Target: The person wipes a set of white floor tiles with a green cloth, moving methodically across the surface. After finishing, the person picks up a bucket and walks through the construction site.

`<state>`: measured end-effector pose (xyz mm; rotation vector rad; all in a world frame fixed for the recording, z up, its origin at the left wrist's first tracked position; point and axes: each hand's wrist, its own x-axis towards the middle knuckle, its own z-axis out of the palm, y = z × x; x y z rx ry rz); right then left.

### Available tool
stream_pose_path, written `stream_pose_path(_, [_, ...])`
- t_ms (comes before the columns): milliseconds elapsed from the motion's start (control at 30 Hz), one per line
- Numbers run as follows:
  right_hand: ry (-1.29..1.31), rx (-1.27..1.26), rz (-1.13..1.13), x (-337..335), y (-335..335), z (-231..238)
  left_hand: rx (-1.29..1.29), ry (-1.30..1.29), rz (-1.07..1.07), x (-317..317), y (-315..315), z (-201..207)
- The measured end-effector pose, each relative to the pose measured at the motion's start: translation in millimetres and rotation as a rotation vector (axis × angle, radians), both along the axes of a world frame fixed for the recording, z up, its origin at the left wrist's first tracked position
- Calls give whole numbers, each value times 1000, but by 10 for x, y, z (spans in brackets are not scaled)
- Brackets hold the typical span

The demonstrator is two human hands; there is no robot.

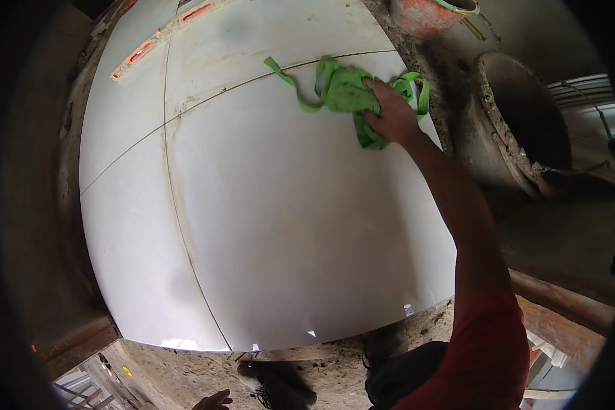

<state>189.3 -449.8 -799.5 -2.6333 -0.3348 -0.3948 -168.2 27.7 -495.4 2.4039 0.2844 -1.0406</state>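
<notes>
My right hand (392,113) is closed on a bunched green cloth (348,90) and presses it to a large white floor tile (287,205), near that tile's far right corner. Loose straps of the cloth trail out on both sides of the hand. Some fingertips are hidden in its folds. At the lower edge, only part of my left hand (214,400) shows, its fingers stretched out and holding nothing. It hangs low, apart from the tiles.
An orange-and-white spirit level (162,39) lies across the far left tiles. Right of the tiles stand a mortar-crusted round container (523,123) and a reddish bucket (430,15). Rough bare ground (178,372) and my shoes (277,386) are at the near edge.
</notes>
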Motion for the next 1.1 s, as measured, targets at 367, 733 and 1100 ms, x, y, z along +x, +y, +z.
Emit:
stream_pose_path(367, [-4,10,-293,643,186,-158,25,-44,-4,-142,22,126])
stream_pose_path(733, [65,182,736,-867,2612,3,48,-116,-103,10,-230,130])
stream_pose_path(1100, [-13,-118,-335,-112,791,-157,50,-141,-69,-118,-162,133])
